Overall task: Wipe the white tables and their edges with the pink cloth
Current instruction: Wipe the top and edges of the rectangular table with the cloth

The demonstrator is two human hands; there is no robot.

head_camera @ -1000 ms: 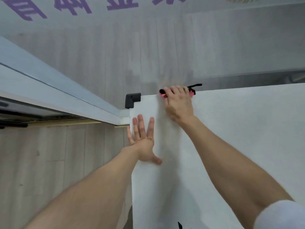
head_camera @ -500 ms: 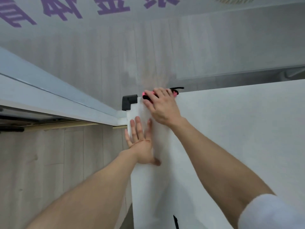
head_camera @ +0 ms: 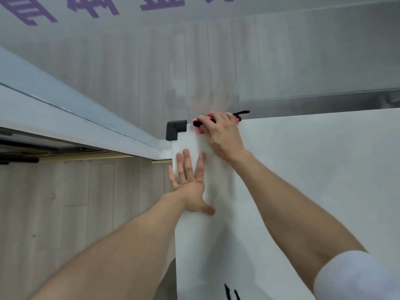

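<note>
Wiping along the far edge of the counter, close to its left corner.

The right hand is curling its fingers over the far edge of the white counter, pinning the pink cloth against it just beside the black corner guard. The left hand is lying flat near the left edge, fingers straight and spread, holding nothing. The cloth is looking soft, light and limp, so I'd judge it is best bunched under the fingers and wrapped over the rim. The top is looking smooth and hard, probably slick. Pale plank floor is showing beyond, with purple lettering farther off.
</note>
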